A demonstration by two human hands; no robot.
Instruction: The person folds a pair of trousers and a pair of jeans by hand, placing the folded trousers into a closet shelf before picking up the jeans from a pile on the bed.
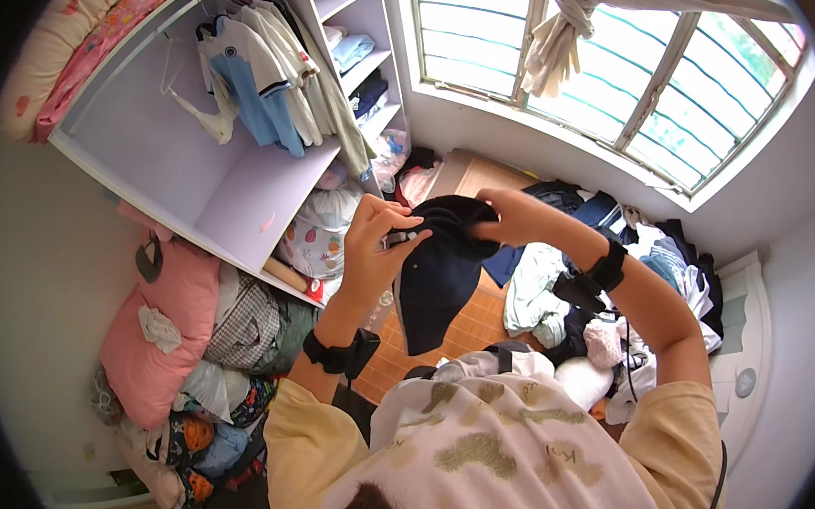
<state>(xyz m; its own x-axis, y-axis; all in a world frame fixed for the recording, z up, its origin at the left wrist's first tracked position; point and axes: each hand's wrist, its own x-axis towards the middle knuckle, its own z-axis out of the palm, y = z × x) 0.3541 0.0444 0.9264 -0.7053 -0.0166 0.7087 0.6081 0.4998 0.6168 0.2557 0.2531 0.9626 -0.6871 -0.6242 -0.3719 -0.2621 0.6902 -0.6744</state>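
Observation:
A dark navy garment (pixel 438 290) hangs in front of me, bunched at the top and falling in a narrow panel; its exact kind does not show. At its upper left edge, my left hand (pixel 376 252) is closed with the thumb and fingers pinching the cloth. A small whitish patch shows by those fingertips, too small to make out. My right hand (pixel 513 218) grips the gathered top from the right, some of its fingers hidden in the folds. Both arms are raised, with a black band on each wrist.
An open lilac wardrobe (pixel 240 189) with hanging shirts (pixel 258 80) stands at the left. Heaped clothes (pixel 539 289) lie on the right, beside a brown woven mat (pixel 399 359). A pink pillow (pixel 157 331) and full bags are piled at lower left. A barred window (pixel 586 58) fills the far wall.

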